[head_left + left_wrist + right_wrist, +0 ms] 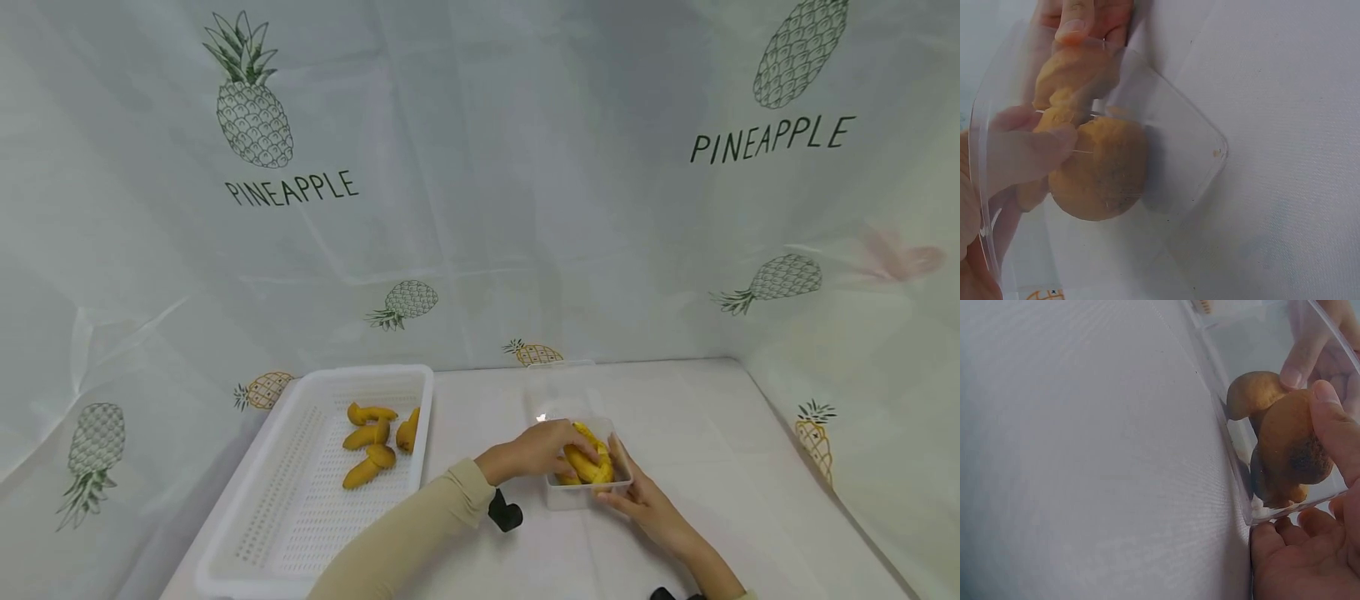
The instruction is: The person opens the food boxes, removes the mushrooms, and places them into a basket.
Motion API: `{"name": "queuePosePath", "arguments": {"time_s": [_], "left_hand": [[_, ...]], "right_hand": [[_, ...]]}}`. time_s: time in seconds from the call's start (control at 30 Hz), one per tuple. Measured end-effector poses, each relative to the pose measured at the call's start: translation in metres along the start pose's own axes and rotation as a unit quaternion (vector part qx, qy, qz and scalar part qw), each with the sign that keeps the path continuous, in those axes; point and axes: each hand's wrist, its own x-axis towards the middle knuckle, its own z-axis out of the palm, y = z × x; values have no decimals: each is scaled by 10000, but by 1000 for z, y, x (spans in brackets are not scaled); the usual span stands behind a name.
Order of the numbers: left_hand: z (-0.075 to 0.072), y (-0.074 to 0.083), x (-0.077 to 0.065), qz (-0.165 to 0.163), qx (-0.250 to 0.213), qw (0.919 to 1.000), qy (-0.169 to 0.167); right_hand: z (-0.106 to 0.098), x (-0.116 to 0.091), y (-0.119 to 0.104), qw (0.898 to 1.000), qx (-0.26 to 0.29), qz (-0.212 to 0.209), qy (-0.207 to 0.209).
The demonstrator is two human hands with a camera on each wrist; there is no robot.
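A clear plastic box [570, 497] stands on the table with yellow-brown mushrooms [592, 468] inside. My left hand [542, 448] reaches over its left side and pinches a mushroom [1100, 169] among the others; the left wrist view shows this through transparent plastic. From the right, my right hand [647, 504] grips the box wall, its fingers along the outside. In the right wrist view the right thumb [1332, 415] lies over a mushroom [1291, 437] with a dark patch on its cap.
To the left is a white perforated tray [300, 500] holding several more mushrooms [367, 467]. The box's clear lid [562, 390] stretches out behind it. A black wrist mount [506, 512] shows below the left forearm. A pineapple-printed sheet [480, 208] hangs behind the table.
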Motion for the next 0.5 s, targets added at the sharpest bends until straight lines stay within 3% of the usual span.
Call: {"name": "queuePosePath", "arguments": {"time_s": [0.5], "left_hand": [[2,2,-1,-219,208,9993,197]], "right_hand": [[0,-1,0,9997,246,89,-28]]}}
